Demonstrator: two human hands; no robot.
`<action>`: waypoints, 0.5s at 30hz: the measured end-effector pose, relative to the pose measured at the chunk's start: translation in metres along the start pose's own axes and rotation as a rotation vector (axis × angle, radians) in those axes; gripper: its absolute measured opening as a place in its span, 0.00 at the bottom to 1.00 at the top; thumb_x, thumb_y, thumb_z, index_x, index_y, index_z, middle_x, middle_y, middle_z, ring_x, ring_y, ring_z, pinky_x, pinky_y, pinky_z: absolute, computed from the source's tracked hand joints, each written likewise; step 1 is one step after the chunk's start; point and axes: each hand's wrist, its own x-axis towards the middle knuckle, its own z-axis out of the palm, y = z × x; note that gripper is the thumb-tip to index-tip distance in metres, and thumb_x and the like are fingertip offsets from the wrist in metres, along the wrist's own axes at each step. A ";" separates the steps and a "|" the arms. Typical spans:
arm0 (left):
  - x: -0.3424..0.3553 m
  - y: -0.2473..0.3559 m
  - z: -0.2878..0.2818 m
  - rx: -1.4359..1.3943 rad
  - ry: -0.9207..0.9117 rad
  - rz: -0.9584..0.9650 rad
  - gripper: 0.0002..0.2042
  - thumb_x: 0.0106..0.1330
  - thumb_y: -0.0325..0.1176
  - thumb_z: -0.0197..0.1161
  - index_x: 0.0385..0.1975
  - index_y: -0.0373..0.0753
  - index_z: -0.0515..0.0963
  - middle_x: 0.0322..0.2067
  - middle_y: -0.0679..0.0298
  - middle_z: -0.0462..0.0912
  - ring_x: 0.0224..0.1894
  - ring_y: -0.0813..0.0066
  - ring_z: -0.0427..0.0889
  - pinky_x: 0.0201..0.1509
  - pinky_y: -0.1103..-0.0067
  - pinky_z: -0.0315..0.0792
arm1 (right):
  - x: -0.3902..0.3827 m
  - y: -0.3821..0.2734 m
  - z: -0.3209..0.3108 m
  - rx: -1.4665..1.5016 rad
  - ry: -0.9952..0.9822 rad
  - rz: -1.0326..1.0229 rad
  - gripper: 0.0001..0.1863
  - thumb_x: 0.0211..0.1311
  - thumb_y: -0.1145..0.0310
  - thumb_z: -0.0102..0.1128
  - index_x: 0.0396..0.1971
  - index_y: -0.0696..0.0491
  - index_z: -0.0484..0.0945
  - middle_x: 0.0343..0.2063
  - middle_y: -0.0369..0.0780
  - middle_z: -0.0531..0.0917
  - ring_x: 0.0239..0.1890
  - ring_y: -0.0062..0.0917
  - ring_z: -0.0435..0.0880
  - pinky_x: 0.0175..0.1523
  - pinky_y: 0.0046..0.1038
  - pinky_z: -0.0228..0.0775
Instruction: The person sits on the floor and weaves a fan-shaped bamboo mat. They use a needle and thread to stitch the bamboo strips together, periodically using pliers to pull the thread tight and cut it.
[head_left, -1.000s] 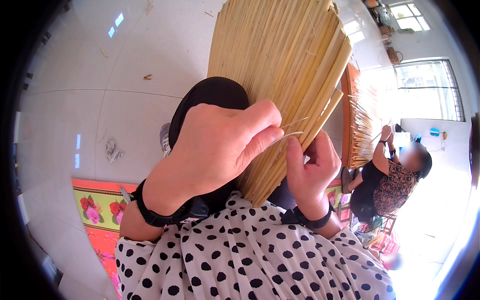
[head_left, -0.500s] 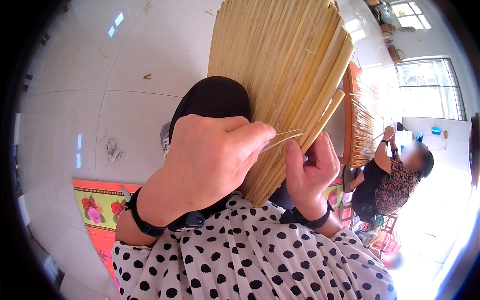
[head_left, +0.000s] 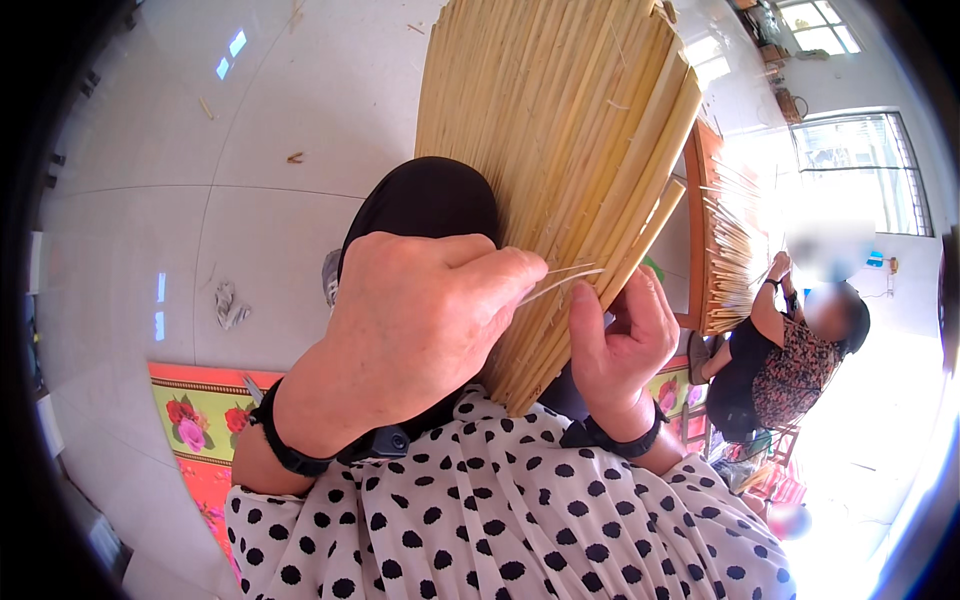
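A panel of pale yellow reed stalks (head_left: 530,120), laid side by side, leans across my lap and runs away from me. My left hand (head_left: 415,315) is closed in a pinch on a thin pale cord (head_left: 555,284), whose strands stretch over the stalks toward the panel's right edge. My right hand (head_left: 630,335) grips that edge, thumb on top and fingers curled round the outer stalks, with the thumb tip beside the cord. The undersides of the right fingers' grip are hidden behind the stalks. A short stalk (head_left: 664,212) sticks out along the right edge.
My black-clad knee (head_left: 430,195) presses against the panel's left side. A flowered mat (head_left: 190,440) lies on the tiled floor (head_left: 130,250), with a crumpled scrap (head_left: 230,305) beyond it. At right, another person (head_left: 790,360) sits by a wooden board (head_left: 698,220) with several stalks.
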 end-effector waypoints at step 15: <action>-0.018 -0.019 -0.005 -0.297 0.698 0.136 0.10 0.74 0.34 0.50 0.36 0.31 0.68 0.29 0.56 0.70 0.25 0.70 0.66 0.25 0.80 0.61 | 0.010 -0.001 0.008 0.134 0.040 -0.026 0.23 0.44 0.72 0.72 0.44 0.63 0.80 0.25 0.42 0.80 0.19 0.25 0.78 0.23 0.24 0.71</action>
